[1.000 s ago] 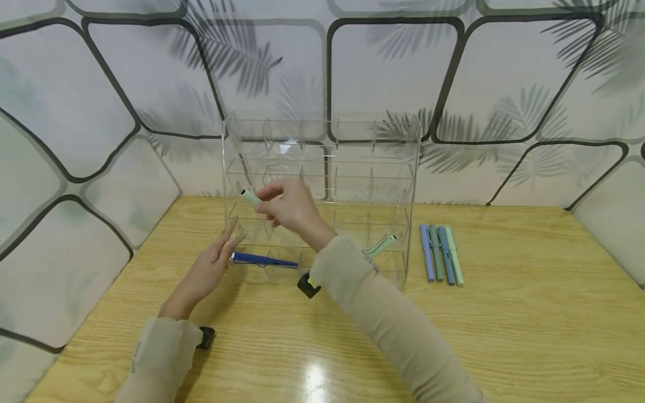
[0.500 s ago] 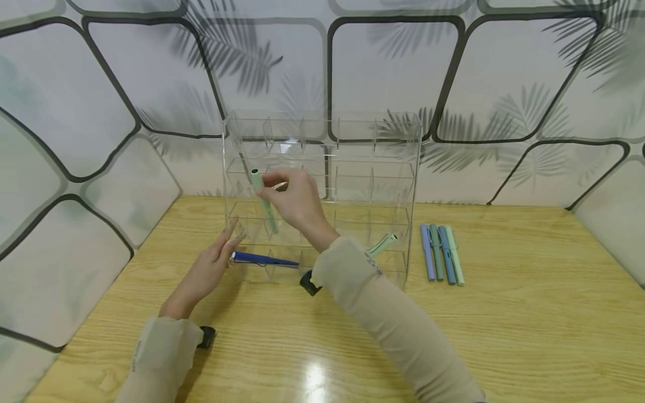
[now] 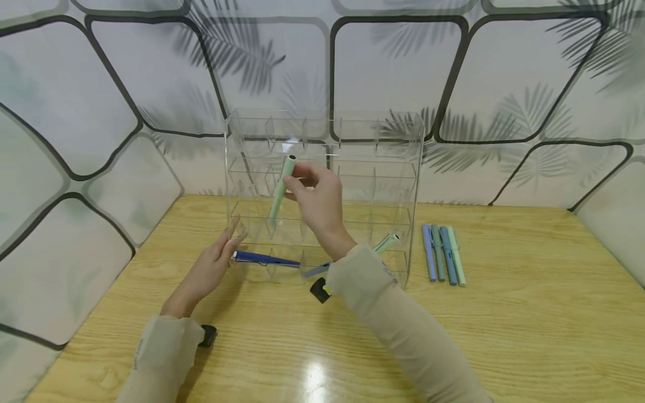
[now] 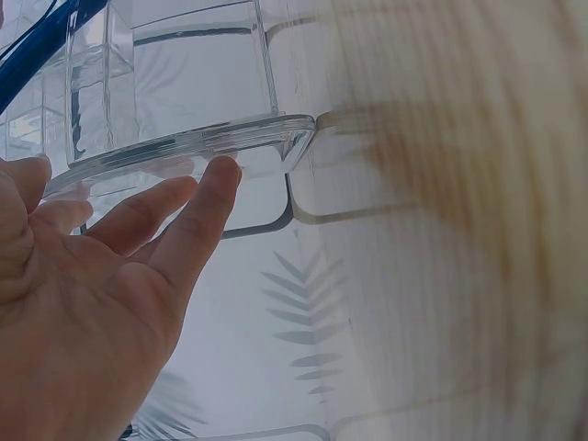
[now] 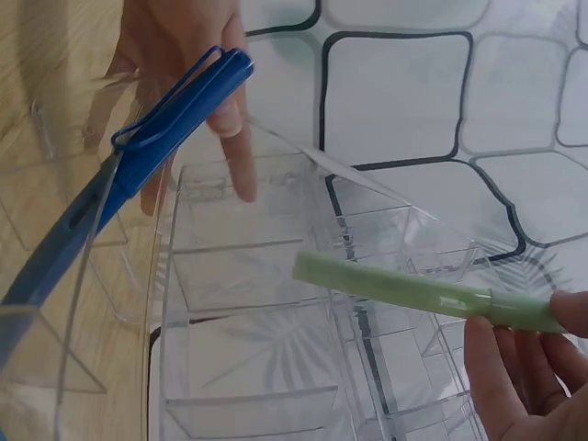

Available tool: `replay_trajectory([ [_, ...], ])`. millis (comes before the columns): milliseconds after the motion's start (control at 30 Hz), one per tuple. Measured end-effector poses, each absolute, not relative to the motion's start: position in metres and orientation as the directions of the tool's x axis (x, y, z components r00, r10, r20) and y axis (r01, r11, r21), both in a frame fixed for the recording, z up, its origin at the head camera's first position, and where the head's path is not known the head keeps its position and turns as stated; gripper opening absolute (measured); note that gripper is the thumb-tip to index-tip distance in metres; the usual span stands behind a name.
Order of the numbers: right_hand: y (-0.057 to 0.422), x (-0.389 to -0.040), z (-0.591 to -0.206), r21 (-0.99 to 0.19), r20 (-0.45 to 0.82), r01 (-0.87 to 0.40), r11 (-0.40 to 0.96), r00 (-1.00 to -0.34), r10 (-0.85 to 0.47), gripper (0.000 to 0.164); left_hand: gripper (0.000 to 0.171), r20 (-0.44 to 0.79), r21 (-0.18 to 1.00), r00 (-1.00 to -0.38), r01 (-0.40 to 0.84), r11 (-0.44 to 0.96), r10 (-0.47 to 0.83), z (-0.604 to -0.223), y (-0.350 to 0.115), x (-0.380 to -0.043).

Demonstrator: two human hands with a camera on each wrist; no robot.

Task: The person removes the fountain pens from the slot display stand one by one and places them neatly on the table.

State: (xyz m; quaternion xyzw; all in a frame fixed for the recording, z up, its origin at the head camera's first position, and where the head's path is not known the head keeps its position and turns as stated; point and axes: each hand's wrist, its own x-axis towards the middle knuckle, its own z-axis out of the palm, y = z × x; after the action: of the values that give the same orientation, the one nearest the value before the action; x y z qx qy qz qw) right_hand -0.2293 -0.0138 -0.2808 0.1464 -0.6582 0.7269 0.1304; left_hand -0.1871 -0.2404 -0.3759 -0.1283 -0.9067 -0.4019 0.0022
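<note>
Between thumb and fingers my right hand (image 3: 319, 201) pinches a light green pen (image 3: 281, 189), tilted with its upper end to the right, over the left part of a clear tiered organizer (image 3: 414, 215). Seen from the right wrist, the same pen (image 5: 395, 285) lies across the view above the compartments. My left hand (image 3: 204, 274) rests straight fingers against the organizer's left side; the left wrist view shows the fingers (image 4: 207, 211) along the clear wall. A blue pen (image 3: 264, 259) lies slanted in the bottom tier, its clip visible from the right wrist.
Further along the bottom tier are a grey-blue pen (image 3: 316, 270), partly behind my right sleeve, and another light green pen (image 3: 387, 241). Several pens (image 3: 443, 254) lie side by side on the wooden table (image 3: 529, 313) to the right. A patterned backdrop (image 3: 393, 73) stands behind the organizer.
My right hand has moved right and slightly up. The light green pen has swung from leaning left to leaning right. The grey-blue pen has come into sight; my left hand keeps its place.
</note>
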Motion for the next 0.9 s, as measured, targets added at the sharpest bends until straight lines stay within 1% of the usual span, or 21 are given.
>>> replay_trajectory([
  [67, -0.011, -0.228, -0.28, -0.914, 0.375, -0.374, -0.159, -0.927, 0.026, 0.015, 0.057, 0.1, 0.731, -0.969, 0.225, 0.644, 0.225, -0.376, -0.24, -0.187],
  [233, -0.003, -0.226, -0.279, -0.903, 0.303, -0.307, -0.302, -0.951, 0.061, 0.018, 0.057, 0.101, 0.731, -0.969, 0.226, 0.644, 0.225, -0.375, -0.24, -0.187],
  [533, 0.011, -0.224, -0.275, -0.799, 0.231, -0.215, -0.561, -0.972, 0.043, 0.01, 0.056, 0.106, 0.74, -0.966, 0.234, 0.631, 0.234, -0.373, -0.237, -0.187],
  [633, 0.015, -0.223, -0.273, -0.769, 0.222, -0.198, -0.608, -0.974, 0.036, 0.011, 0.056, 0.106, 0.739, -0.966, 0.234, 0.632, 0.235, -0.372, -0.237, -0.187],
  [767, 0.018, -0.223, -0.272, -0.753, 0.225, -0.2, -0.627, -0.974, 0.04, 0.01, 0.057, 0.094, 0.738, -0.968, 0.224, 0.637, 0.232, -0.374, -0.239, -0.187],
  [900, 0.023, -0.222, -0.27, -0.742, 0.197, -0.188, -0.643, -0.979, 0.058, 0.009, 0.057, 0.094, 0.737, -0.968, 0.225, 0.637, 0.233, -0.375, -0.24, -0.187],
])
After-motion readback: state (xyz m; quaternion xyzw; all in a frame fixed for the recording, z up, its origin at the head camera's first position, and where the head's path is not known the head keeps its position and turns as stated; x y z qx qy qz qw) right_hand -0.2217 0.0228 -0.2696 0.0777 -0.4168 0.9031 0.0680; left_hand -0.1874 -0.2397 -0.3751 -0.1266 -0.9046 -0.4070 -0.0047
